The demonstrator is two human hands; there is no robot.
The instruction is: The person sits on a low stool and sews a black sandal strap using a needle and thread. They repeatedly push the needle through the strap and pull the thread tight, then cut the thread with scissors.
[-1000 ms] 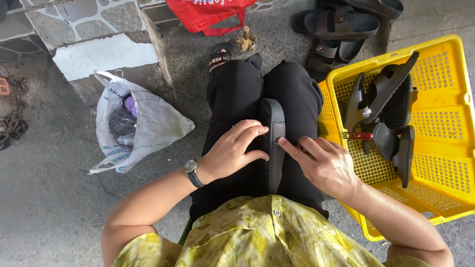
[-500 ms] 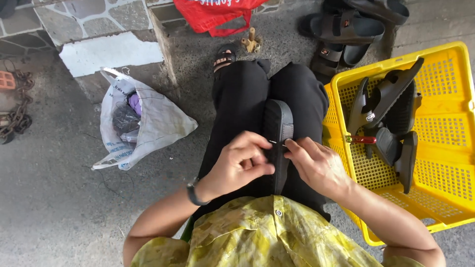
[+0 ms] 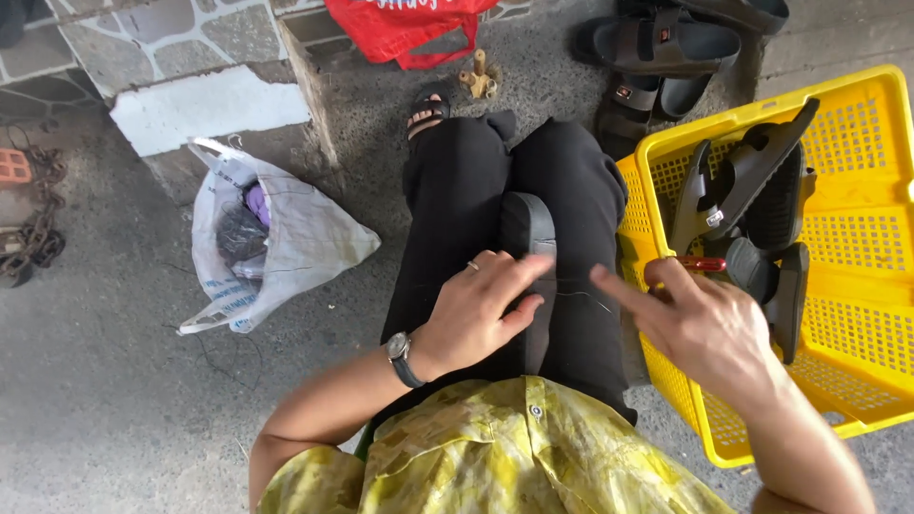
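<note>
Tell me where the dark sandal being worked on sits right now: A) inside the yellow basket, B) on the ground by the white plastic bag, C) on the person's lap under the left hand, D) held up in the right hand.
C: the dark sandal lies along the lap with the left hand pressing on it, while the right hand is lifted off beside the yellow basket.

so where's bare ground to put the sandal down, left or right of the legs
Left is better: bare concrete lies between the white plastic bag and the left hand, and more below the bag. Right is crowded: the yellow basket of black sandals sits against the leg, with the right hand over its edge.
</note>
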